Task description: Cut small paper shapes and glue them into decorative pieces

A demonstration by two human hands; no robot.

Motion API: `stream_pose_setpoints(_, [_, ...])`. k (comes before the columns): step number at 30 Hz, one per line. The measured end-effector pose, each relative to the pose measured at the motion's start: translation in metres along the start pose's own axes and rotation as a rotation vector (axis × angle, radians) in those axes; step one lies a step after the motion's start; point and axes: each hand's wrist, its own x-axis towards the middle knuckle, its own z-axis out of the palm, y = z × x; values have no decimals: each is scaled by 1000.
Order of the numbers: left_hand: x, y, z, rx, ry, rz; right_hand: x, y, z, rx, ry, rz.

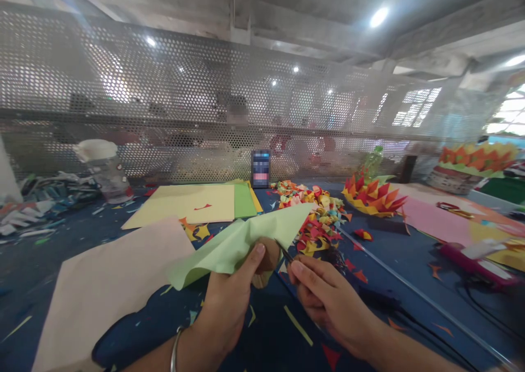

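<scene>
My left hand [229, 298] pinches a light green sheet of paper [246, 230] together with a brown, rounded piece of card [269, 256], its thumb on top of the card. The sheet is bent and lifted off the table. In my closed right hand [324, 295] is a pair of scissors [285, 251]; the thin dark blades meet the green paper beside the card's right edge, while the handles are hidden by my fingers. Under my left forearm lies a large pale pink sheet [110, 279].
Behind my hands stand a cream paper stack [184, 202], a phone [261, 168] and a heap of coloured scraps [315, 213]. Red-and-yellow paper petals [371, 197], a clear rod [414, 292] and a magenta device with a cable [479, 265] are to the right. Perforated metal panels close off the back.
</scene>
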Motion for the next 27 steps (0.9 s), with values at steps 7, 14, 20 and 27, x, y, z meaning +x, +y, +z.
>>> stream_pose_setpoints(7, [8,2,-7,194,-36,84,3,1,-3,-49,-24,-14])
stream_pose_setpoints(14, [4,14,-4,260,-86,98,3,1,-6,-84,-36,-34])
stream_pose_setpoints(20, [12,17,-9,324,-182,127,0,-1,-9,-141,-59,-27])
stream_pose_setpoints(27, [8,31,-4,333,-335,94,0,-4,-10,-173,-55,-4])
